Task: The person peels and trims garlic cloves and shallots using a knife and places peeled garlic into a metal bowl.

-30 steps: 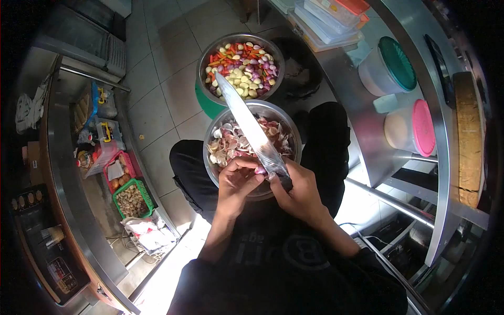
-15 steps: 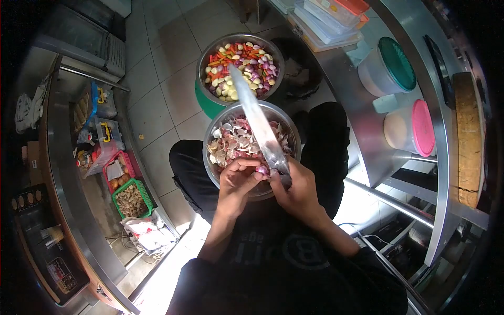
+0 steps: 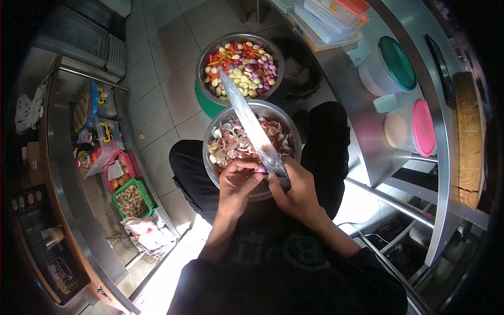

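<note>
While our left hand (image 3: pixel 234 181) holds a small, round, purple shallot (image 3: pixel 261 169) in a tight pinch, our right hand (image 3: pixel 299 190) is wrapped around the dark handle (image 3: pixel 285 184) of a long, broad steel knife (image 3: pixel 245 116), whose tip points further left than half a second ago, so we judge that the base of its blade sits closer against the shallot. Below our two hands we have a round steel bowl (image 3: pixel 269 107) of pinkish, papery skins (image 3: pixel 228 140), and farther ahead of them another round steel bowl (image 3: pixel 201 64) holding orange-red chillies (image 3: pixel 229 52), creamy garlic cloves (image 3: pixel 241 80) and more purple shallots (image 3: pixel 269 69).
</note>
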Demonstrator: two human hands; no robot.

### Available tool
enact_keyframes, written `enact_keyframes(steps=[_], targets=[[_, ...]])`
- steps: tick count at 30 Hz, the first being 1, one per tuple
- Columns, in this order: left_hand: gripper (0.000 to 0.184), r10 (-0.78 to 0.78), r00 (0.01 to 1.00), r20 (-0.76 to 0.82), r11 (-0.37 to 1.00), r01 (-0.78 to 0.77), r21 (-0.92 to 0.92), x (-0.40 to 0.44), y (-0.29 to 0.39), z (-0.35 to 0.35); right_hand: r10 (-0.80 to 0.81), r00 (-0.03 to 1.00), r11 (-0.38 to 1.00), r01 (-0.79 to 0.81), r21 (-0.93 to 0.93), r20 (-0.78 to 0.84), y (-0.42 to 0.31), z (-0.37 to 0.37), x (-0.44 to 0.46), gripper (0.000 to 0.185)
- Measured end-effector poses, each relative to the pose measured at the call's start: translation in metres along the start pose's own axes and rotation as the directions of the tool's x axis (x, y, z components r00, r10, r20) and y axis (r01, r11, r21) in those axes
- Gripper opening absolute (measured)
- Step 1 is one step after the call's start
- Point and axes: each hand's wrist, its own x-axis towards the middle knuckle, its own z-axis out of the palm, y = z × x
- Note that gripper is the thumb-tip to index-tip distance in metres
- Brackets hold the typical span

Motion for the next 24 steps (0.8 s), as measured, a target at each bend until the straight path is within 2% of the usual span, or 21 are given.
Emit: enact_keyframes(steps=[3,9,12,16,20,24], targets=[[0.024,-0.021,1.0,-0.004,1.0,0.021,0.005,-0.001,-0.001,-0.001,-0.004,1.0,0.997,0.005,-0.071,0.01,0.002,0.002,-0.003,0.024],[0.025,-0.072,0.997,-0.018,0.997,0.072,-0.018,-0.002,0.004,0.003,0.003,0.999,1.0,-0.004,-0.026,-0.035,0.007,0.0,-0.004,0.03],[0.028,-0.082,0.997,-0.009,0.995,0.081,-0.065,-0.001,0.003,0.001,-0.003,0.999,1.0,0.002,-0.016,-0.045,0.004,-0.002,-0.002,0.025],[0.027,-0.07,0.997,-0.032,0.997,0.071,0.037,-0.002,0.002,-0.002,0.033,0.999,0.999,-0.033,0.012,0.02,-0.004,-0.006,0.0,0.022],[0.026,-0.035,0.998,-0.051,0.993,0.041,0.108,-0.003,0.005,-0.001,-0.023,0.999,0.999,0.025,-0.048,0.045,0.0,-0.002,-0.001,0.021],[0.027,-0.056,0.998,-0.039,0.994,0.059,0.089,-0.003,0.003,-0.003,-0.019,0.998,0.995,0.025,-0.095,0.062,0.007,0.0,-0.003,0.022]])
